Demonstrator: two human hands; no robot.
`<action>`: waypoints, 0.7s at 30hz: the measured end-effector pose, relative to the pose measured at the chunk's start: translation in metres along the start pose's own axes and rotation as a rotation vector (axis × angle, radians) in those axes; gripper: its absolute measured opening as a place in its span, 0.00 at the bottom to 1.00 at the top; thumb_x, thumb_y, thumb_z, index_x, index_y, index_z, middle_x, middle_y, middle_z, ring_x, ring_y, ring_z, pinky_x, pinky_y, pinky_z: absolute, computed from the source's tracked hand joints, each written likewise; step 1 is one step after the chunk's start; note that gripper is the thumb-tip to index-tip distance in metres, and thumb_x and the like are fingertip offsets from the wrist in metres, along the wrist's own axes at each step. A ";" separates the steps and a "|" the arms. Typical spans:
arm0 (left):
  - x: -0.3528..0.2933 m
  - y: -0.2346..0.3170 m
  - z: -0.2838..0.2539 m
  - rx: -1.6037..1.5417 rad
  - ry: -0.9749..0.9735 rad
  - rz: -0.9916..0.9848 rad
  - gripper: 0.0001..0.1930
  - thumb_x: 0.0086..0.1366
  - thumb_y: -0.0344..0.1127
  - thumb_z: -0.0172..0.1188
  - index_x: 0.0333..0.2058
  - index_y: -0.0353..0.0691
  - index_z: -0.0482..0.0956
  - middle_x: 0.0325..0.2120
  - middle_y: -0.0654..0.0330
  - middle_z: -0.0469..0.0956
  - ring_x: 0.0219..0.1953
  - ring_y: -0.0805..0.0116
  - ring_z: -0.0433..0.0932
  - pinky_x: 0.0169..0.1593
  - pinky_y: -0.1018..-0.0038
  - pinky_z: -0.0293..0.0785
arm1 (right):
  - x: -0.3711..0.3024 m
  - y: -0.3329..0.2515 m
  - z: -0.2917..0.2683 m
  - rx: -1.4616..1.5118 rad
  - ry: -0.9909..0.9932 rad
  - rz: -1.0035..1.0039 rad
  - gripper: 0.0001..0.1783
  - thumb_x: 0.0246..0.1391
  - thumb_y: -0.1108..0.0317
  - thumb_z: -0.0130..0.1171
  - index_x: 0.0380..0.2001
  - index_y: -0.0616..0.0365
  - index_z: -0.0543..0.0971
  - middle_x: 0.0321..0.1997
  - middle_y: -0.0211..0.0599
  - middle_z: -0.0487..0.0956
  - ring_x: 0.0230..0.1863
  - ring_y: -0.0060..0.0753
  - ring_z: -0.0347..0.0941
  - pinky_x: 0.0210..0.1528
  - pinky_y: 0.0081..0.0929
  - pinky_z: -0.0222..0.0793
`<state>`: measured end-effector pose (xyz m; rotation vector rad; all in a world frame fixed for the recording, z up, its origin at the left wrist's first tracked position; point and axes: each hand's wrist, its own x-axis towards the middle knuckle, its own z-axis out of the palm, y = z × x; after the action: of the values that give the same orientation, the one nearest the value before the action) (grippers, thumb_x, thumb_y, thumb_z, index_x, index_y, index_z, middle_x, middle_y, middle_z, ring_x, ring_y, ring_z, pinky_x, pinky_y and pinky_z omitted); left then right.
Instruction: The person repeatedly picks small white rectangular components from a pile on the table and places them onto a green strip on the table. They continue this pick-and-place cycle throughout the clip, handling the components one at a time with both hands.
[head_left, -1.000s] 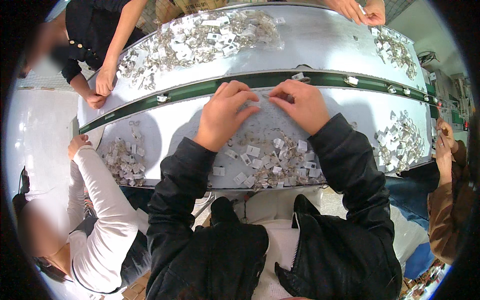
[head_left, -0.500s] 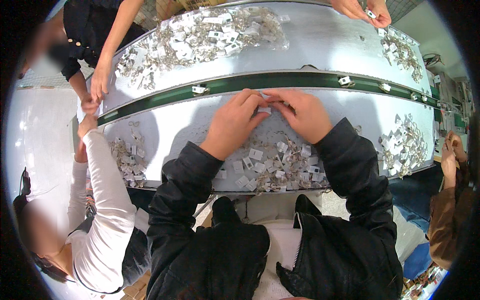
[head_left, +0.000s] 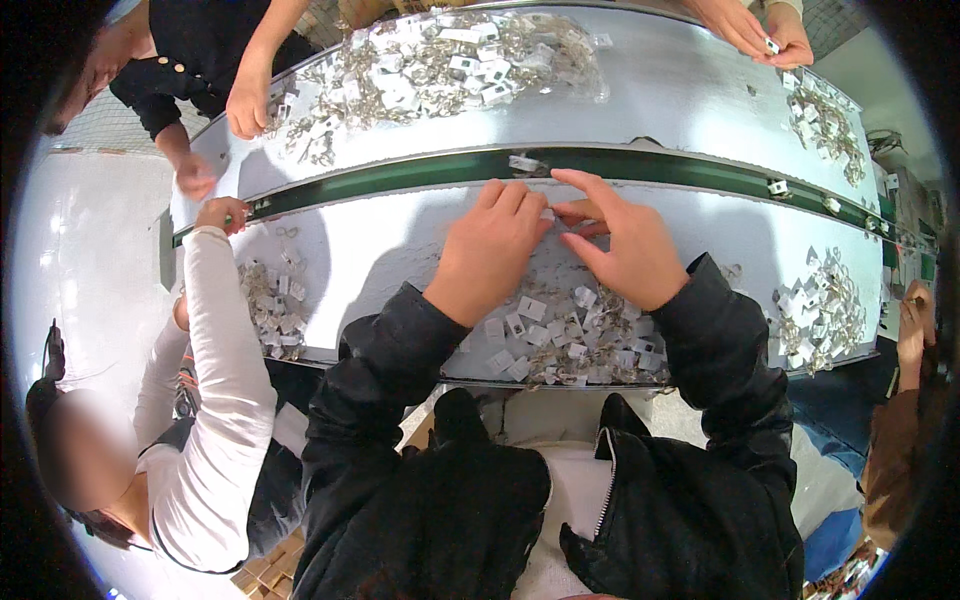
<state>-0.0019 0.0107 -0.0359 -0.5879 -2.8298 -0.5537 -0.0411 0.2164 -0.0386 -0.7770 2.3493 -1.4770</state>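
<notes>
My left hand (head_left: pixel 493 248) is closed just short of the green conveyor belt (head_left: pixel 440 172). A small white plastic piece shows as a sliver at its fingertips; the fingers cover most of it. Beside it, my right hand (head_left: pixel 635 248) holds its fingers apart, thumb and forefinger stretched toward the left hand, with nothing seen gripped. Below both hands lies a pile of small white block-shaped pieces (head_left: pixel 533 309) with silvery, wire-like bits among them. One white piece (head_left: pixel 523 162) is on the belt just beyond my fingers.
Across the belt is a large heap of similar pieces (head_left: pixel 400 95), partly on clear plastic. Smaller piles lie right (head_left: pixel 820 310) and left (head_left: pixel 270 300). A white-sleeved person (head_left: pixel 200 460) reaches in at left. Other people's hands (head_left: pixel 760 35) work at the far right.
My right hand's fingers have spread and moved slightly off the left hand. The white piece at my left fingertips is more hidden. Pieces on the belt have shifted right.
</notes>
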 end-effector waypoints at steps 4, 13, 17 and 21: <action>0.007 -0.025 -0.006 0.161 0.075 -0.024 0.09 0.64 0.32 0.63 0.43 0.39 0.79 0.38 0.55 0.79 0.42 0.53 0.76 0.46 0.61 0.77 | -0.001 -0.003 -0.009 0.094 -0.005 0.036 0.35 0.59 0.77 0.64 0.68 0.49 0.67 0.58 0.41 0.81 0.52 0.38 0.83 0.51 0.32 0.80; -0.004 -0.049 -0.052 0.035 0.059 -0.066 0.12 0.56 0.27 0.69 0.41 0.43 0.85 0.42 0.59 0.80 0.48 0.53 0.78 0.51 0.58 0.74 | -0.001 0.006 -0.012 -0.058 0.007 -0.092 0.28 0.58 0.73 0.65 0.62 0.50 0.74 0.54 0.35 0.81 0.48 0.34 0.81 0.48 0.30 0.78; -0.025 -0.012 -0.074 -0.328 -0.450 -0.051 0.13 0.56 0.25 0.69 0.41 0.44 0.83 0.41 0.57 0.80 0.48 0.52 0.79 0.51 0.61 0.75 | -0.001 0.006 -0.012 0.000 -0.165 -0.040 0.19 0.58 0.68 0.65 0.54 0.52 0.79 0.50 0.38 0.81 0.43 0.36 0.82 0.47 0.32 0.78; -0.021 -0.001 -0.053 -0.292 -0.559 -0.117 0.08 0.61 0.29 0.66 0.40 0.45 0.81 0.39 0.56 0.80 0.44 0.51 0.80 0.46 0.62 0.76 | -0.002 0.004 -0.007 0.055 -0.221 -0.122 0.18 0.58 0.71 0.66 0.53 0.56 0.80 0.48 0.36 0.81 0.41 0.31 0.80 0.41 0.28 0.78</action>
<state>0.0227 -0.0180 0.0065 -0.7250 -3.3485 -0.9682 -0.0441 0.2243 -0.0394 -1.0279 2.1238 -1.4146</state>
